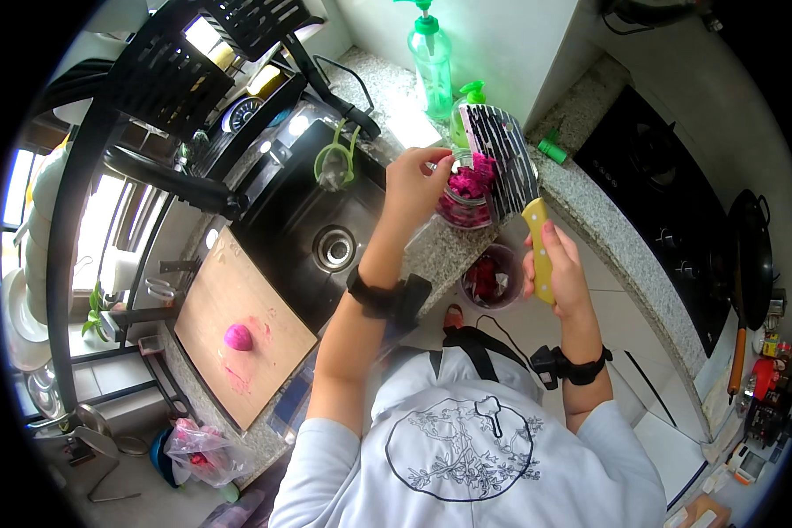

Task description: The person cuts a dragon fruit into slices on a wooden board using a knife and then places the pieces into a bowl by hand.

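My right hand (558,267) grips the yellow dotted handle of a broad-bladed knife (508,162). Its ridged blade is tilted beside a glass jar (463,216), with magenta fruit pieces (484,168) at the blade's edge over the mouth. More chopped magenta fruit (465,185) fills much of the jar, which stands on the granite counter. At the jar's near-left rim is my left hand (419,181), thumb and fingertips close together; whether anything is between them is hidden. On the wooden cutting board (204,297) to the left lies a rounded magenta fruit piece (238,337), among pink juice stains.
A dark sink (284,237) with a green strainer (334,165) lies between board and jar. Green pump bottles (430,72) stand behind the jar. Below the counter edge is a bin (492,277) with red scraps. A black gas hob (653,158) is at right.
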Action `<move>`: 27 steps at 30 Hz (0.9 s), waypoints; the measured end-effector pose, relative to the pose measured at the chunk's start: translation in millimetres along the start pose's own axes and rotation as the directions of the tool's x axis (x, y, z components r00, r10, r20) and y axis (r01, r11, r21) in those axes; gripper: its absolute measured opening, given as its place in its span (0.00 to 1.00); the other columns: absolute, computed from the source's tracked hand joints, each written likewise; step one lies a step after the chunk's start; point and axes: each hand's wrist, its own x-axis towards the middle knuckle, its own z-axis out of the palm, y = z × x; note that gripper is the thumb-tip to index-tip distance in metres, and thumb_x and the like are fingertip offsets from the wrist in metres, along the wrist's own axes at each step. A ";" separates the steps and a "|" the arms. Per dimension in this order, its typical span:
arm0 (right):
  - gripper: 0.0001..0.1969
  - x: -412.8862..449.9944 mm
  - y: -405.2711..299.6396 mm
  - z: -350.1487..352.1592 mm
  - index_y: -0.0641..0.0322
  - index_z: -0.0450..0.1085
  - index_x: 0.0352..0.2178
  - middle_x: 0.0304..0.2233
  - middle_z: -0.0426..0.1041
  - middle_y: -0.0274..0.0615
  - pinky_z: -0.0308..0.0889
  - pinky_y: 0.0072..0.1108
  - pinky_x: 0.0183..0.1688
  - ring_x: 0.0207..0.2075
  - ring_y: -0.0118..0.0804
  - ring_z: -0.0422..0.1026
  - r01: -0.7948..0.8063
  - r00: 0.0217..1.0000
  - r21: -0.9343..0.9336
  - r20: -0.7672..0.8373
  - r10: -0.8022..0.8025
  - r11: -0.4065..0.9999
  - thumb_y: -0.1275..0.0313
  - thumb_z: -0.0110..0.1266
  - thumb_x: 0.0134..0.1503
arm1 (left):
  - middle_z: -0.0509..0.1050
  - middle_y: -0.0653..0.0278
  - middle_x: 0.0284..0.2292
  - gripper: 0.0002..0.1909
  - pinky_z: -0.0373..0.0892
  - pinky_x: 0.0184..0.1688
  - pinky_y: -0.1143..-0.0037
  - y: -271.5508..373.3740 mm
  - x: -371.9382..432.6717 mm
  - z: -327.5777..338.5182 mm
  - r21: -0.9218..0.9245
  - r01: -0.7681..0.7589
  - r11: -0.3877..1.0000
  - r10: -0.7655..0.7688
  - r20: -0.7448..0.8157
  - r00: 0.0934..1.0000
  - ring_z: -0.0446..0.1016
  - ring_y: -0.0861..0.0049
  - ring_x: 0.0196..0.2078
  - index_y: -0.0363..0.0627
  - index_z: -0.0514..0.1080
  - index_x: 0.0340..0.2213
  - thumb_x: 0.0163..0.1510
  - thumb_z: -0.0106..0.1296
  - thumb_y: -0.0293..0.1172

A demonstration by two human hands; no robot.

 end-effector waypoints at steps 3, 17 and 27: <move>0.23 0.4 -2.0 2.2 0.63 0.58 0.28 0.11 0.60 0.37 0.56 0.16 0.12 0.09 0.27 0.60 -0.003 1.000 -0.026 -0.005 0.003 1.000 0.50 0.36 0.57 | 0.73 0.60 0.24 0.10 0.65 0.27 0.80 -4.2 -0.5 -0.7 0.001 -0.003 1.000 0.003 -0.029 1.000 0.68 0.81 0.22 0.41 0.75 0.30 0.45 0.53 0.32; 0.23 6.7 -4.6 5.9 0.64 0.58 0.28 0.12 0.59 0.37 0.57 0.16 0.11 0.08 0.27 0.60 0.042 0.997 0.061 -0.067 -0.037 0.997 0.51 0.36 0.57 | 0.73 0.67 0.20 0.10 0.59 0.22 0.84 -10.3 -4.8 -10.9 -0.053 0.095 0.994 -0.100 -0.106 0.989 0.62 0.89 0.19 0.41 0.75 0.30 0.46 0.52 0.33; 0.20 4.5 -4.9 4.3 0.58 0.57 0.29 0.12 0.58 0.36 0.59 0.21 0.13 0.10 0.30 0.60 -0.017 1.000 0.453 -0.009 0.024 0.891 0.51 0.31 0.58 | 0.75 0.65 0.25 0.11 0.63 0.26 0.84 -24.9 -19.8 -33.9 -0.303 0.130 0.944 -0.182 -0.150 0.972 0.67 0.88 0.23 0.37 0.74 0.31 0.47 0.52 0.31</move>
